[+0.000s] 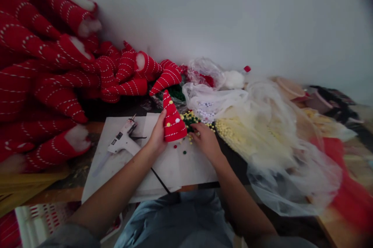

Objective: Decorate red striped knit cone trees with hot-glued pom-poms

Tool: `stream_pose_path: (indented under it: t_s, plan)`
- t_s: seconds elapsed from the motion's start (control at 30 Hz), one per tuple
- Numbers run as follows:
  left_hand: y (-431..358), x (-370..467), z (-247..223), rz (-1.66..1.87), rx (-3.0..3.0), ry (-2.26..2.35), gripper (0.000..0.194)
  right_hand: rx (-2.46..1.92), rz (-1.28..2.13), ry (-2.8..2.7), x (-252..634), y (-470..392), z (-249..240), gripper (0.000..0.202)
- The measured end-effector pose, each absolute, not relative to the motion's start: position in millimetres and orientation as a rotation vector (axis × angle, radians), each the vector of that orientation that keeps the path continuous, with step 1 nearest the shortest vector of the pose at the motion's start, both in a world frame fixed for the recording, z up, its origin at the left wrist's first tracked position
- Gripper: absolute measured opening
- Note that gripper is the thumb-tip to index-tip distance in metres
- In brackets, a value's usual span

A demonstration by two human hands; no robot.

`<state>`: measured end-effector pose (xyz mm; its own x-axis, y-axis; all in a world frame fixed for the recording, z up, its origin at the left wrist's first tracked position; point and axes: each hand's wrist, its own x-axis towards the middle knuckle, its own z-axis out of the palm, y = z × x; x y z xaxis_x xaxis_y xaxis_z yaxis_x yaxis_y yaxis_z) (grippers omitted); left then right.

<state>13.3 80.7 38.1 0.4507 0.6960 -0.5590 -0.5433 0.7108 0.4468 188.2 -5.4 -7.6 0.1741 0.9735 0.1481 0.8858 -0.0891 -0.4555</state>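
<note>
My left hand (158, 135) is closed around the left side of a red cone-shaped hat (174, 125) with white stitched lines and a few yellow and white pom-poms on it. The hat stands point up. My right hand (205, 141) reaches into a pile of small pom-poms (190, 117), yellow, green and other colours, just right of the hat. Its thumb and forefinger are bent and look apart, with no pom-pom clearly between them. A red pom-pom (175, 146) and a dark green pom-pom (184, 152) lie on the white paper (171, 170) below.
A white glue gun (124, 141) rests on the paper at left, its cord running toward me. Stuffed red striped cones (58, 53) are heaped along the left and back. Clear plastic bags (262, 131) of yellow and white pom-poms spread at right. Below left is a white basket (37, 220).
</note>
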Motion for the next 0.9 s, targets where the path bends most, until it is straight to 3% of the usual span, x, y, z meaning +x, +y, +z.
stream_pose_path:
  t_s: [0.2, 0.53, 0.9]
  plan:
    - [80, 14, 35, 0.818, 0.225, 0.827, 0.029, -2.031, 0.252, -1.800, 185, 6, -13, 0.020]
    - [76, 13, 24, 0.780, 0.398, 0.783, 0.045, -1.929, 0.189, -1.705, 189, 6, -8, 0.018]
    - [66, 16, 22, 0.762, 0.558, 0.690, 0.045, -1.456, 0.201, -1.360, 177, 14, 79, 0.018]
